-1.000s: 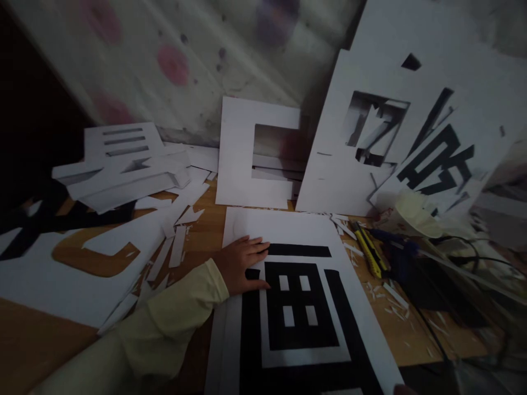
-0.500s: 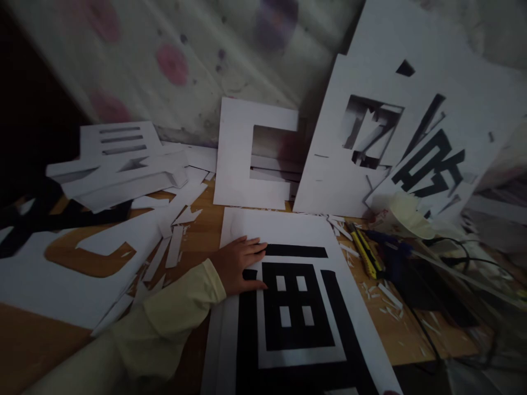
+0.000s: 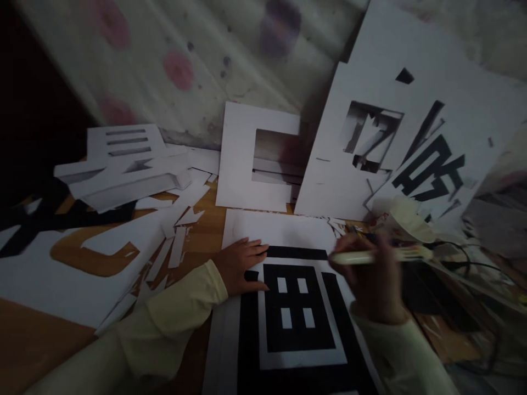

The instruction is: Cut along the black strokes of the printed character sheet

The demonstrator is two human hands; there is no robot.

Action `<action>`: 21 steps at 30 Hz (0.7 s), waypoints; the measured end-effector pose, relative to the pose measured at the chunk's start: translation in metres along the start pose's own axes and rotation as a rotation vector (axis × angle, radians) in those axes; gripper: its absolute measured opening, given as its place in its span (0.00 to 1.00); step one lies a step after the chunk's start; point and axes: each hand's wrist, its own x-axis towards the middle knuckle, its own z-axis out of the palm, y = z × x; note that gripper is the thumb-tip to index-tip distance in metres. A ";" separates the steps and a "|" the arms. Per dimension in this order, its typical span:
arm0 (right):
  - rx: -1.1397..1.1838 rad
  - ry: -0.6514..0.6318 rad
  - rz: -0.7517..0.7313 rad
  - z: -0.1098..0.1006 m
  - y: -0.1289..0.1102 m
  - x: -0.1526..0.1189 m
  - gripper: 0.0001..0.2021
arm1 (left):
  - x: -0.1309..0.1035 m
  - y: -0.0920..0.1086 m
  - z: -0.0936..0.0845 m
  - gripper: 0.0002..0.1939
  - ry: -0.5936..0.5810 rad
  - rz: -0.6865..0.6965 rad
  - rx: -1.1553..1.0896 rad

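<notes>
My left hand [image 3: 242,267] lies flat with its fingers spread on a white sheet [image 3: 280,227] bearing black shapes. Its fingertips reach the left end of a black bar, and the thumb points at a black square [image 3: 296,340] with small white windows. My right hand [image 3: 374,282], smeared by motion, hovers over the sheet's right edge. Its fingers close round a long pale utility knife [image 3: 414,253], held roughly level and pointing left. Blur hides the tip, so I cannot tell whether a blade is out.
White cut-out boards [image 3: 239,159] lean at the back, a tall board [image 3: 325,142] to the right. Paper strips [image 3: 177,247] and cut sheets [image 3: 28,280] litter the left. A pale cup-like thing [image 3: 407,219] and dark cables [image 3: 457,247] lie right, beyond my right hand.
My right hand has come in from the lower right, holding the pale knife, and now covers the place where the yellow cutter lay. My left hand stays on the sheet.
</notes>
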 end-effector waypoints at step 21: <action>-0.257 0.037 -0.058 0.080 0.081 0.015 0.16 | -0.001 0.000 -0.002 0.36 0.049 0.066 0.061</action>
